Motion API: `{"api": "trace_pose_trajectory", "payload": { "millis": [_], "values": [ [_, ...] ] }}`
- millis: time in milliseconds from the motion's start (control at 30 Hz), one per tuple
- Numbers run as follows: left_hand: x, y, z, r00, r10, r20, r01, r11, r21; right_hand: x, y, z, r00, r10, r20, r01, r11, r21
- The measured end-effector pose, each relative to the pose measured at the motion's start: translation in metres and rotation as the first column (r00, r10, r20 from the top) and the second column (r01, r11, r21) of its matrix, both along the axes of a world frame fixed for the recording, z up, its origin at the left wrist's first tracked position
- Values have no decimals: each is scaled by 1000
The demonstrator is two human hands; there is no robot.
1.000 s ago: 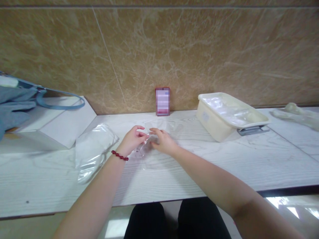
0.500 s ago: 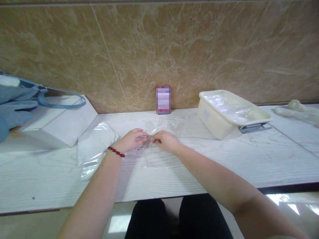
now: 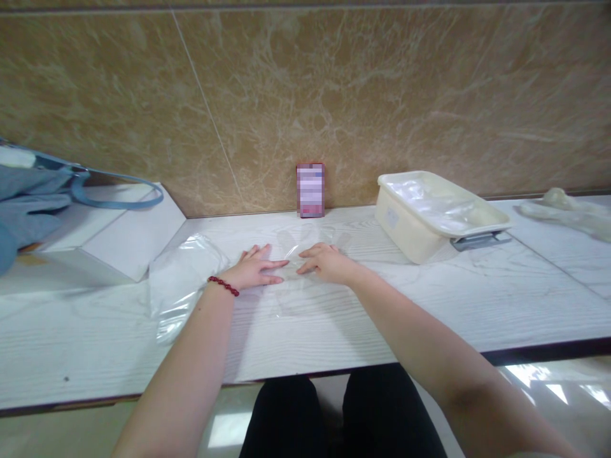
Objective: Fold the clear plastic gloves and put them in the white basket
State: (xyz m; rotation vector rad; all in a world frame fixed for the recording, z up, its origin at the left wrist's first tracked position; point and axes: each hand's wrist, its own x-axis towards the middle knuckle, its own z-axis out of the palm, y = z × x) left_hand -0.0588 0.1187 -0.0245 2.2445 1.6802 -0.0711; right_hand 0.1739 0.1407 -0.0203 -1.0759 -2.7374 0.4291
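A thin clear plastic bag [image 3: 305,289] lies flat on the white table [image 3: 429,305] in front of me. My left hand [image 3: 255,270], with a red bead bracelet at the wrist, rests on the bag's left part, fingers stretched out flat. My right hand [image 3: 327,262] lies palm down on the bag's right part, fingers spread and flat too. The fingertips of both hands point toward each other and nearly meet. Neither hand grips anything.
A stack of clear plastic bags [image 3: 184,280] lies to the left. A cream tub [image 3: 429,219] with clear plastic inside stands at the right. A small pink box [image 3: 310,189] leans on the marble wall. A white box [image 3: 119,232] and blue bag [image 3: 33,197] sit far left.
Both hands pinched the clear bag together a second ago; now they have let go and lie flat on it, pressing it down onto the table.
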Motion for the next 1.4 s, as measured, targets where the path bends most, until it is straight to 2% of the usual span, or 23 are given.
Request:
{"api": "trace_pose_trajectory", "payload": {
  "millis": [167,400,500,567,600,667,733,800,833,1033,1200,1300,1400],
  "values": [
    [-4,1,-1,1000,-11,-5,11,1000,-7,14,3,7,997,-31,64,32,999,-20],
    [-6,1,1,998,-51,-39,50,998,-30,20,5,12,995,-52,86,58,995,-79],
    [-6,-1,5,998,-52,-47,51,998,-23,26,10,15,997,-46,70,50,997,-65],
    [-4,-1,7,998,-42,-38,43,999,13,33,16,17,993,-111,30,111,994,-9],
    [-3,-1,8,999,-38,-28,39,998,44,38,20,17,983,-186,10,186,982,23],
    [0,0,9,999,-41,4,40,990,132,48,28,17,916,-400,3,399,914,70],
    [6,0,9,995,-84,48,71,971,227,58,35,15,795,-604,56,600,796,77],
    [14,1,8,983,-157,97,121,944,306,63,39,12,699,-705,124,704,708,58],
    [18,1,7,974,-195,119,145,930,339,65,41,10,680,-720,141,722,691,46],
    [31,0,7,935,-314,163,207,859,469,64,48,-3,717,-697,24,697,717,-6],
    [36,-4,10,941,-247,232,86,838,539,59,46,3,730,-670,-135,660,743,-110],
    [47,-6,10,947,-232,222,83,845,528,55,43,8,694,-702,-163,670,711,-213],
    [63,-1,10,953,-277,122,186,853,488,52,44,5,648,-748,-146,696,659,-287]
  ]
}}
